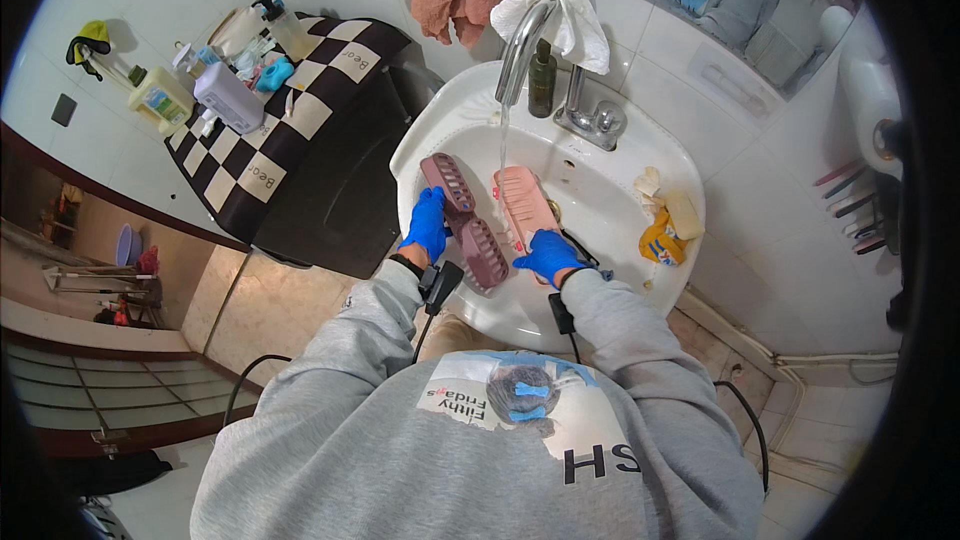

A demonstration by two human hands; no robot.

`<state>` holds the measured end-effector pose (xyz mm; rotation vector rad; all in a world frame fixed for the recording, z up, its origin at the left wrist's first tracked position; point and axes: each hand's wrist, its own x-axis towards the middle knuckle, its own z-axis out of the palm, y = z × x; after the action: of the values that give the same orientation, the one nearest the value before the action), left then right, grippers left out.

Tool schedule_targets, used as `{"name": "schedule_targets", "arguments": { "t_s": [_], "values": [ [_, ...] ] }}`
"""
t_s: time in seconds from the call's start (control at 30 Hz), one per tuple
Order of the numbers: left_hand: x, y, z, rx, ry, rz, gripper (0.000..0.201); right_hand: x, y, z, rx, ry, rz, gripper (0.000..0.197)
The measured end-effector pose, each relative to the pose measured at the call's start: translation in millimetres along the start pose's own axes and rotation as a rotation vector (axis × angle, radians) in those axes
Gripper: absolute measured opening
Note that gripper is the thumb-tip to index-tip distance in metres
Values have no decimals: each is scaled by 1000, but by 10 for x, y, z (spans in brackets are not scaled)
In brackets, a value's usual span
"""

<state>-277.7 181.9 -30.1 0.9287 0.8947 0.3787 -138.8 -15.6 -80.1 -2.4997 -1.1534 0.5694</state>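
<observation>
Both my hands wear blue gloves and are over the sink basin (610,185). At its left side, my left hand (428,227) grips a mauve slotted plastic soap dish (484,252), made of two joined sections, by its left side near the middle. My right hand (549,256) is closed on the near end of a pink ribbed plastic tray (524,202), which lies tilted in the basin. The right fingertips are partly hidden. Water (503,140) runs from the chrome faucet (520,50) close to the far end of the tray.
A dark green bottle (542,80) stands behind the basin beside the tap handle (597,122). On the right rim lie a yellow wrapper (660,238) and a pale soap bar (683,214). Several bottles, including a lilac one (229,97), stand on a checkered cover (300,110) at left.
</observation>
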Motion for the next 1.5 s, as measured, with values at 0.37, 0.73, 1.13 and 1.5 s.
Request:
{"name": "schedule_targets", "arguments": {
  "t_s": [0.37, 0.73, 1.13, 1.5],
  "values": [
    [27, -262, 73, 176, -48, -113, 43, 73, -40, -477, 597, -206, 95, 29],
    [-562, -161, 726, -73, -440, -244, 56, -124, -560, -683, 747, 56, 61, 26],
    [-252, -372, 589, -550, -813, -358, 72, -200, -743, -763, 1003, -173, -61, 22],
    [-592, -323, 940, -76, -581, -96, 54, 496, -379, -915, 1017, 312, 111, 16]
  ]
}}
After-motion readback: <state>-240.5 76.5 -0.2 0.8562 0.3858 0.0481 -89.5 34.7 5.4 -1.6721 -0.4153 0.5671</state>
